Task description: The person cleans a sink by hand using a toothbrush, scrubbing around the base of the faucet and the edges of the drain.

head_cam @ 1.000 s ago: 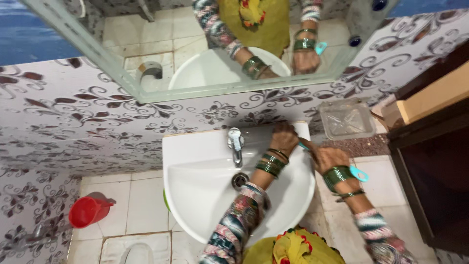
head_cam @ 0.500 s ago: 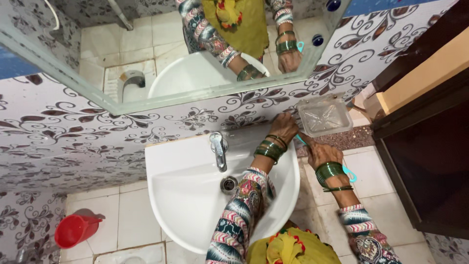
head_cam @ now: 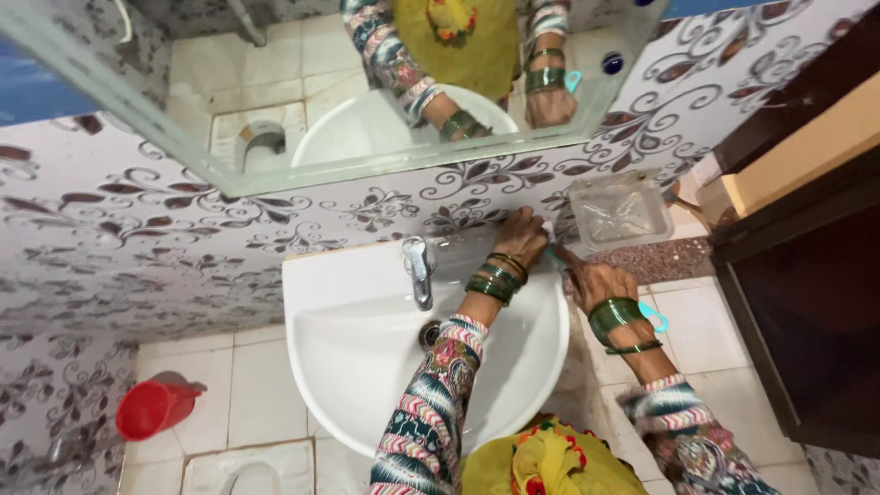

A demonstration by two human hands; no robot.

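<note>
My left hand (head_cam: 521, 236) lies on the back right corner of the white wash basin (head_cam: 367, 367), with its fingers bent against the patterned wall. Whether it holds anything is hidden. My right hand (head_cam: 594, 278) is just to the right of it, closed on a thin teal brush-like tool (head_cam: 555, 258). The tool's tip points at my left hand and its looped end (head_cam: 654, 317) shows beside my wrist. Both wrists carry green bangles. The chrome tap (head_cam: 420, 270) stands to the left of my left hand.
A clear plastic soap tray (head_cam: 620, 212) is fixed to the wall right of the basin. A mirror (head_cam: 302, 101) hangs above. A dark wooden cabinet (head_cam: 807, 275) stands at the right. A red mug (head_cam: 147, 409) sits on the tiled floor at the left.
Both hands stay at the basin's back right corner with small shifts. The view has swung a little, first left and then back right.
</note>
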